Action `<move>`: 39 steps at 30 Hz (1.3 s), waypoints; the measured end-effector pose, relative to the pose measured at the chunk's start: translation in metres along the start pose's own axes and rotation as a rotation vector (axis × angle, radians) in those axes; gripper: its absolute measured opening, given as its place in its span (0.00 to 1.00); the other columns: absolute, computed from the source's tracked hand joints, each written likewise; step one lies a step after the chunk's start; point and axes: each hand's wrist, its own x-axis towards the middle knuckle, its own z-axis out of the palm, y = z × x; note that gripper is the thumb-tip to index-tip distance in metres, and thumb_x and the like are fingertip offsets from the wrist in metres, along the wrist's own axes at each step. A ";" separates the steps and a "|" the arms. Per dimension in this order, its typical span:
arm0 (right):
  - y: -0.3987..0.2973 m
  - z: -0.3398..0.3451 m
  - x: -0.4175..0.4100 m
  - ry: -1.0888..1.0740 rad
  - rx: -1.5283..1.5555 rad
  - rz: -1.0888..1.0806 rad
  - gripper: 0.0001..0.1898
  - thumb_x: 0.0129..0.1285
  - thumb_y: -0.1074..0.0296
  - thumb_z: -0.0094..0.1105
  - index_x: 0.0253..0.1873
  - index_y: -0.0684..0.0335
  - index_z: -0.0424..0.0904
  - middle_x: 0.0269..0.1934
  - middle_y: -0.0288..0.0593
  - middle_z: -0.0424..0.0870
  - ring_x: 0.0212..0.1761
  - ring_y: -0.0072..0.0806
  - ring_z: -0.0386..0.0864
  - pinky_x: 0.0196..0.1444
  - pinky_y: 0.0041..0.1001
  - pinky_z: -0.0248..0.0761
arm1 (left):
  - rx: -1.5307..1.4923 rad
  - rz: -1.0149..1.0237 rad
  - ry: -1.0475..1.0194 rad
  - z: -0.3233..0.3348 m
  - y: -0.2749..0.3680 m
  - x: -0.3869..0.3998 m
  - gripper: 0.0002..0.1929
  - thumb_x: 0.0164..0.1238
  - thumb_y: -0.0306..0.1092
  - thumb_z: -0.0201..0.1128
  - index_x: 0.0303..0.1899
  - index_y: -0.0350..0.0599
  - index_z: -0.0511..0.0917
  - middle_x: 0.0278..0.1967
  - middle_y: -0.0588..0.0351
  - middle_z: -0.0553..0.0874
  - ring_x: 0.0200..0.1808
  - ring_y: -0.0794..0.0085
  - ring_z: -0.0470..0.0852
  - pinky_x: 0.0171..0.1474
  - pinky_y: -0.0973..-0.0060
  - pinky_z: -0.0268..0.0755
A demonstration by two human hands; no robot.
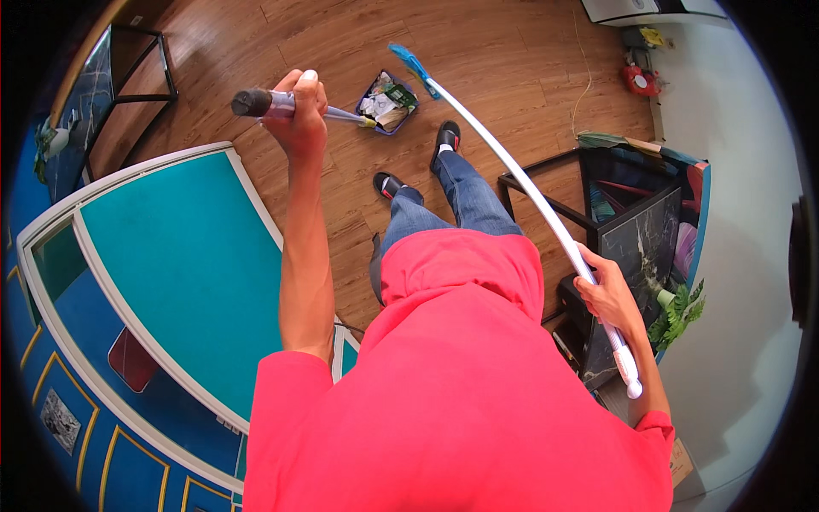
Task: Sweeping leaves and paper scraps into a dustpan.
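Observation:
My left hand (299,114) grips a long pole (342,115) just below its dark end cap (251,102). The pole slopes down to a blue dustpan (405,121) on the floor, which holds crumpled paper (379,104) and other litter. In my right hand (608,294) is the white handle of a broom (540,200), held near its upper end. Blue bristles (404,55) at the broom's far end lie beyond the dustpan's right side. Whether they touch the floor is unclear.
Wood-look flooring (486,38) surrounds my feet in sandals (449,136). A teal-topped, white-framed table (179,256) stands left. To the right are a black-framed marble-look stand (640,224) and a potted plant (678,313). A thin cord (587,77) and red object (640,80) lie farther off.

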 end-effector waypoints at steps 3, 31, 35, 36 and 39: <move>-0.004 -0.003 0.001 0.017 0.006 -0.021 0.31 0.59 0.75 0.48 0.70 0.56 0.61 0.18 0.31 0.66 0.13 0.17 0.64 0.15 0.22 0.60 | -0.010 0.011 0.028 -0.004 0.007 -0.012 0.17 0.61 0.23 0.54 0.16 0.45 0.59 0.12 0.64 0.63 0.12 0.83 0.59 0.15 0.81 0.47; -0.262 -0.020 0.488 0.257 -0.837 -0.802 0.18 0.68 0.66 0.37 0.60 0.60 0.68 0.44 0.57 0.81 0.46 0.52 0.80 0.45 0.46 0.76 | 0.302 0.275 0.239 0.033 0.146 -0.137 0.16 0.58 0.26 0.48 0.14 0.45 0.56 0.08 0.63 0.59 0.09 0.82 0.52 0.13 0.80 0.41; -0.155 -0.051 0.492 0.187 -1.012 -0.962 0.30 0.61 0.74 0.44 0.70 0.56 0.55 0.37 0.60 0.79 0.36 0.52 0.80 0.36 0.47 0.75 | 0.395 0.275 0.367 0.053 0.141 -0.142 0.17 0.60 0.27 0.49 0.13 0.46 0.56 0.07 0.62 0.59 0.07 0.81 0.52 0.13 0.80 0.42; -0.112 -0.072 0.476 0.196 -1.031 -1.001 0.31 0.61 0.75 0.43 0.71 0.56 0.54 0.36 0.61 0.79 0.35 0.53 0.80 0.36 0.48 0.75 | 0.409 0.273 0.366 0.056 0.138 -0.141 0.17 0.60 0.28 0.49 0.14 0.47 0.57 0.07 0.62 0.59 0.08 0.82 0.52 0.13 0.80 0.42; -0.006 -0.148 0.412 0.071 -1.015 -0.872 0.32 0.60 0.75 0.46 0.70 0.55 0.55 0.28 0.63 0.78 0.29 0.56 0.78 0.31 0.50 0.71 | 0.392 0.263 0.407 0.060 0.129 -0.136 0.16 0.61 0.28 0.48 0.15 0.46 0.58 0.08 0.62 0.60 0.09 0.82 0.52 0.14 0.80 0.42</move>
